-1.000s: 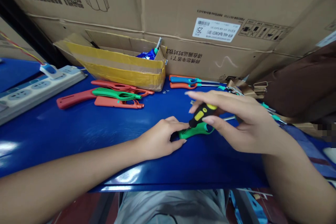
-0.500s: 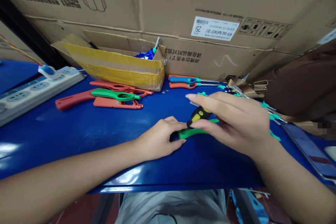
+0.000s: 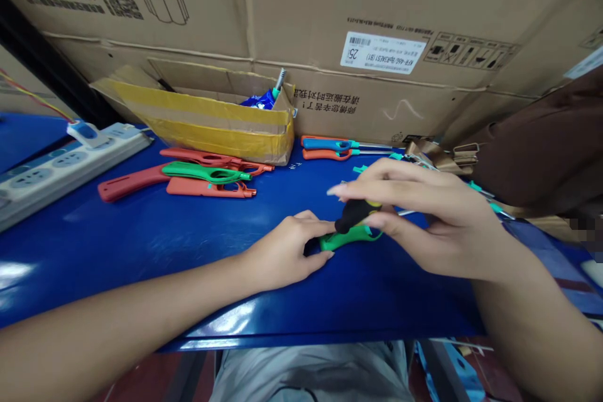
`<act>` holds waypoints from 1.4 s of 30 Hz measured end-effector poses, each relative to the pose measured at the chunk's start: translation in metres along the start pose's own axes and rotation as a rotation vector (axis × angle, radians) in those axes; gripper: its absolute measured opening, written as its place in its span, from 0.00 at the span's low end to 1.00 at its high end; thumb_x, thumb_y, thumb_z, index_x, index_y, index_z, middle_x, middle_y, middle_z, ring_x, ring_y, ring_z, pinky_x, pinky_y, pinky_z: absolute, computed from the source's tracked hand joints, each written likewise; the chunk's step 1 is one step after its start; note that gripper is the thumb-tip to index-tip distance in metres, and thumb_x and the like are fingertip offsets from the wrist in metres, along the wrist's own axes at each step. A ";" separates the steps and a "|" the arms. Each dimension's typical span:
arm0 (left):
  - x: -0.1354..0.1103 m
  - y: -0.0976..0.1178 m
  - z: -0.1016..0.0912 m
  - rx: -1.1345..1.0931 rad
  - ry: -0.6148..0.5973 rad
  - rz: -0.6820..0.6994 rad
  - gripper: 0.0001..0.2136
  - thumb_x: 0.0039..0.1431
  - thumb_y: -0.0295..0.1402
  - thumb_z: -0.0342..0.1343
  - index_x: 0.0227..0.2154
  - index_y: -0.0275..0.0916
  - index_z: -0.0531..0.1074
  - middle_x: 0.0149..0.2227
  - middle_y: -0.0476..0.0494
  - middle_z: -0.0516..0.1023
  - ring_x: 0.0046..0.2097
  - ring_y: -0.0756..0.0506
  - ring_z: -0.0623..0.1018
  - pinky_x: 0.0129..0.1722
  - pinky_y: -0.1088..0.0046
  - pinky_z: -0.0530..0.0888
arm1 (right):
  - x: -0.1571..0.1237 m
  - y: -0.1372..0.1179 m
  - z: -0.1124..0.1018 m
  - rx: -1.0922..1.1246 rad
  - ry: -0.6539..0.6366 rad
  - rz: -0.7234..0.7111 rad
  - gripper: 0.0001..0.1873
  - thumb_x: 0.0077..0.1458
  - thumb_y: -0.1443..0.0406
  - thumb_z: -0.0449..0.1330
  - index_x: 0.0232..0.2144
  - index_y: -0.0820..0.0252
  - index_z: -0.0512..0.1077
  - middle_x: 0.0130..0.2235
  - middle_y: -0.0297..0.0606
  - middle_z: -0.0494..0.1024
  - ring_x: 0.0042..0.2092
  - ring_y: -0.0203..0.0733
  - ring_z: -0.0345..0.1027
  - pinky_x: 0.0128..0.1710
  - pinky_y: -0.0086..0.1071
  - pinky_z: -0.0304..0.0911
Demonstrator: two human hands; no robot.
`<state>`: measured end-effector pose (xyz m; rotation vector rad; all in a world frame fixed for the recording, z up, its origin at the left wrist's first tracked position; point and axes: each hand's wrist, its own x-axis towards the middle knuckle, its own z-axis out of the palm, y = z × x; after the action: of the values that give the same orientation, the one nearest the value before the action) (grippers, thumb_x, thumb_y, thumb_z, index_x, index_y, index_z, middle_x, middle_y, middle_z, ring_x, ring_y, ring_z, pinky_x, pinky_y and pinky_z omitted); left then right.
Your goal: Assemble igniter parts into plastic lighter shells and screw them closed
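Note:
A green plastic lighter handle (image 3: 346, 238) lies on the blue table (image 3: 141, 232) near its front edge. My left hand (image 3: 287, 251) pinches the handle's left end with thumb and fingers. My right hand (image 3: 424, 213) grips a black and yellow screwdriver (image 3: 353, 213), whose tip points down at the handle's left end. The right hand's fingers curl round the screwdriver and hide most of it.
Red and green handle shells (image 3: 188, 176) lie left of centre, before an open taped carton (image 3: 207, 113). A white power strip (image 3: 56, 163) sits far left. Assembled lighters (image 3: 339, 147) and loose metal parts (image 3: 438, 157) lie behind my right hand. Large cardboard boxes (image 3: 377, 25) form the back wall.
My right hand has turned the screwdriver between its fingers and shifted slightly; less of the yellow grip shows now. The left hand and the green handle stay where they were.

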<state>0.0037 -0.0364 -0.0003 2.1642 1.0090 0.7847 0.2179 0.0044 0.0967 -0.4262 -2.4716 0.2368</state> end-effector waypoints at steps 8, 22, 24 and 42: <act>0.000 0.001 0.000 0.022 -0.005 -0.013 0.15 0.61 0.26 0.60 0.51 0.38 0.76 0.44 0.42 0.81 0.47 0.43 0.77 0.49 0.66 0.74 | -0.001 0.002 -0.002 0.026 -0.046 0.007 0.23 0.68 0.67 0.55 0.63 0.54 0.68 0.51 0.42 0.78 0.52 0.42 0.73 0.50 0.36 0.72; 0.000 -0.001 0.002 0.024 0.002 -0.014 0.13 0.61 0.26 0.61 0.48 0.37 0.78 0.45 0.42 0.82 0.47 0.43 0.78 0.50 0.66 0.74 | 0.001 0.008 0.003 -0.015 0.127 -0.004 0.12 0.63 0.64 0.63 0.49 0.55 0.78 0.38 0.38 0.79 0.39 0.40 0.74 0.40 0.32 0.72; 0.000 0.000 0.001 0.027 0.004 -0.013 0.13 0.61 0.26 0.61 0.48 0.37 0.78 0.44 0.43 0.82 0.46 0.43 0.78 0.49 0.66 0.74 | 0.001 0.008 0.007 -0.096 0.172 0.003 0.12 0.63 0.63 0.63 0.49 0.56 0.78 0.40 0.40 0.79 0.42 0.42 0.74 0.42 0.33 0.72; 0.000 -0.001 0.001 0.046 -0.003 -0.024 0.14 0.61 0.28 0.61 0.50 0.38 0.77 0.43 0.42 0.82 0.47 0.42 0.78 0.49 0.65 0.75 | 0.001 0.003 0.017 0.129 0.158 0.071 0.14 0.66 0.65 0.58 0.52 0.58 0.75 0.42 0.42 0.80 0.40 0.41 0.75 0.37 0.33 0.73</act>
<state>0.0038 -0.0363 -0.0012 2.1869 1.0594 0.7532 0.2074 0.0067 0.0829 -0.4597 -2.2743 0.3753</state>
